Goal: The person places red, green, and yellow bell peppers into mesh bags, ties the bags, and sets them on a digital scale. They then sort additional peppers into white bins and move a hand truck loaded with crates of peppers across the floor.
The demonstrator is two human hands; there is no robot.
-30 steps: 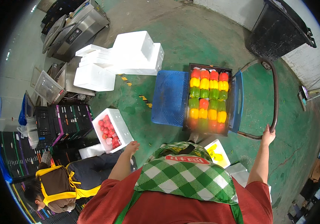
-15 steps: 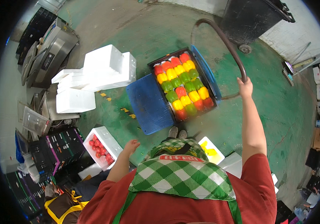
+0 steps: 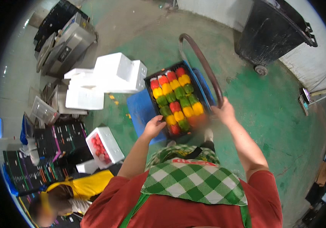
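A black crate packed with rows of red, yellow and green bell peppers sits on a blue platform trolley in front of me. My left hand is at the crate's near left edge, fingers apart and slightly bent; whether it bears on the rim is hard to see. My right hand is closed around the near end of the trolley's curved brown handle, beside the crate's right side. Blur softens the peppers nearest that hand.
White foam boxes are stacked left of the trolley. A foam box holding red round produce stands nearer. Another person in a yellow apron is at lower left. A black wheeled bin stands at the far right by the wall.
My left hand has moved right and forward to the crate's edge. My right hand and the trolley handle have come leftward and nearer. The other person has come further into view.
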